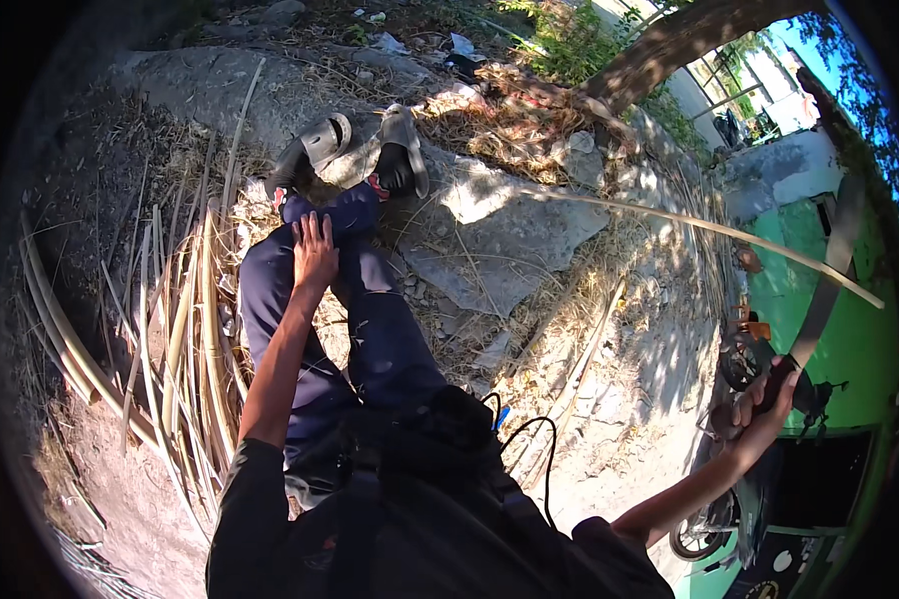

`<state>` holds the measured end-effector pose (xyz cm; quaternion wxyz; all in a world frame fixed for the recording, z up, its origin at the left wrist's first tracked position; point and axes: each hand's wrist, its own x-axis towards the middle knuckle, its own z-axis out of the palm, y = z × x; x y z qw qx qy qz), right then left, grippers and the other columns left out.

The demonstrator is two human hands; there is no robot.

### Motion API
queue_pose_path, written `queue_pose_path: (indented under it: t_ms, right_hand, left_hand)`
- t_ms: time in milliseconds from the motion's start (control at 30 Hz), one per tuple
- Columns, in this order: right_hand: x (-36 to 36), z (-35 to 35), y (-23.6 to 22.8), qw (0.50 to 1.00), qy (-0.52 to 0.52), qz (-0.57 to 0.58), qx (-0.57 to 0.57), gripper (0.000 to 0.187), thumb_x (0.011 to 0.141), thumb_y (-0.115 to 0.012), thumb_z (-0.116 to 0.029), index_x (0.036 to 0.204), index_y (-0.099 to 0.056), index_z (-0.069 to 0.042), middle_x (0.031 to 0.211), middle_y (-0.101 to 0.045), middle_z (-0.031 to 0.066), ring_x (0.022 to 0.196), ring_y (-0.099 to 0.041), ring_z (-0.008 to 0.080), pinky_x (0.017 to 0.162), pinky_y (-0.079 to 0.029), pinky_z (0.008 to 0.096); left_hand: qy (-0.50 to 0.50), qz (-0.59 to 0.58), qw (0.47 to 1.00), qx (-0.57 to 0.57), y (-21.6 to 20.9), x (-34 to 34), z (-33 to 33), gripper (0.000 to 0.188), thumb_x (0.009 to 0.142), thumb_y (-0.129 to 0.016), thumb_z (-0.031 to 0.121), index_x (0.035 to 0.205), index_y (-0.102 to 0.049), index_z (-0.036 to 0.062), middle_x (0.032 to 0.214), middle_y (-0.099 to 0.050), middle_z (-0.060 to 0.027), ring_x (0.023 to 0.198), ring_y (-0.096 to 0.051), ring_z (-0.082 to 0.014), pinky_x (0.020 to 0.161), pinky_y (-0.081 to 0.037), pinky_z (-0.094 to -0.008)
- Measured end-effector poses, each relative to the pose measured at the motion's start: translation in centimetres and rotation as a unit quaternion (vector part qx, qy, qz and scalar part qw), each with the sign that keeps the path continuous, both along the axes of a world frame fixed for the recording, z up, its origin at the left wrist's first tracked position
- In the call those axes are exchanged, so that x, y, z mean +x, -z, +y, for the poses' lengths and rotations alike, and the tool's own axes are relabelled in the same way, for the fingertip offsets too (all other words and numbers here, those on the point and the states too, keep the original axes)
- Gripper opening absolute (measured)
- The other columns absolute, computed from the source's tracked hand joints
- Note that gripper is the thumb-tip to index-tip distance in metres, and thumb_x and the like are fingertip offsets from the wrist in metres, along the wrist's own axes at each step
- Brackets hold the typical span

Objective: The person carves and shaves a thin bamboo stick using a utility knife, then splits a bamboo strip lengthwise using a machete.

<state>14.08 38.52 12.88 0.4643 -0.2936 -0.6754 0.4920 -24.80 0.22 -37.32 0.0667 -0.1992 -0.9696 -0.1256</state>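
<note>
My left hand (315, 252) rests on my lower leg, fingers apart, with nothing in it. Out to the right, my right hand (764, 404) is raised and wrapped round the dark handle of a machete (827, 285). Its long, broad blade points up and away. A long, thin pale strip, like split bamboo or cane (689, 222), crosses the blade; whether the two touch, I cannot tell. The strip's other end lies toward the middle, past my feet in grey clogs (402, 150).
Pale split strips (185, 349) lie in a heap left of my legs. A flat rock (514, 250) and dry straw (514, 130) lie ahead. To the right are a tree trunk (659, 50), a green wall (789, 260) and a motorcycle (709, 524). A black cable (549, 449) loops beside my body.
</note>
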Motion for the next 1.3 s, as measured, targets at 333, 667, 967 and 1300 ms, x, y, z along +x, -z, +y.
queue_pose_path:
  t_ms: [333,667,967,1300]
  right_hand:
    - [-2.9,0.5,5.3,0.982,-0.023,-0.185,0.007,0.039,0.112,-0.052,-0.042,0.123,-0.059,-0.006,0.068,-0.044,-0.0014,0.042,-0.035,0.0062,0.038,-0.028,0.0238]
    - [0.6,-1.4,-3.9,0.984,0.026,-0.115,0.134,0.052,0.113,-0.045,-0.049,0.134,-0.058,-0.002,0.069,-0.039,-0.0029,0.043,-0.03,0.0048,0.037,-0.026,0.0229]
    - [-8.8,6.1,9.1,0.983,-0.066,-0.171,0.02,0.041,0.11,-0.055,-0.044,0.118,-0.062,-0.005,0.066,-0.045,-0.0026,0.043,-0.038,0.0059,0.04,-0.031,0.0243]
    - [0.4,4.1,-3.2,0.983,0.002,-0.185,0.003,0.052,0.108,-0.055,-0.053,0.128,-0.062,-0.005,0.065,-0.044,-0.0042,0.04,-0.034,0.0044,0.037,-0.027,0.0225]
  left_hand:
    - [-0.011,-0.024,1.0,-0.016,-0.1,0.0,0.2,0.083,0.089,-0.076,0.028,0.156,-0.038,-0.0011,0.161,-0.037,-0.0306,0.153,-0.031,-0.0469,0.129,-0.019,-0.0588]
    - [-0.008,0.025,0.999,0.022,0.8,0.0,0.0,0.081,0.088,-0.076,0.023,0.156,-0.039,-0.0005,0.157,-0.041,-0.0285,0.149,-0.037,-0.0449,0.127,-0.025,-0.0556]
    - [-0.008,0.021,0.999,-0.024,0.4,0.0,0.0,0.083,0.089,-0.076,0.029,0.156,-0.039,-0.0034,0.158,-0.042,-0.0291,0.151,-0.035,-0.044,0.128,-0.023,-0.0565]
    - [0.002,0.02,1.0,-0.007,0.0,0.1,0.1,0.078,0.088,-0.075,0.025,0.154,-0.042,-0.003,0.156,-0.044,-0.0294,0.148,-0.038,-0.0438,0.126,-0.025,-0.0563]
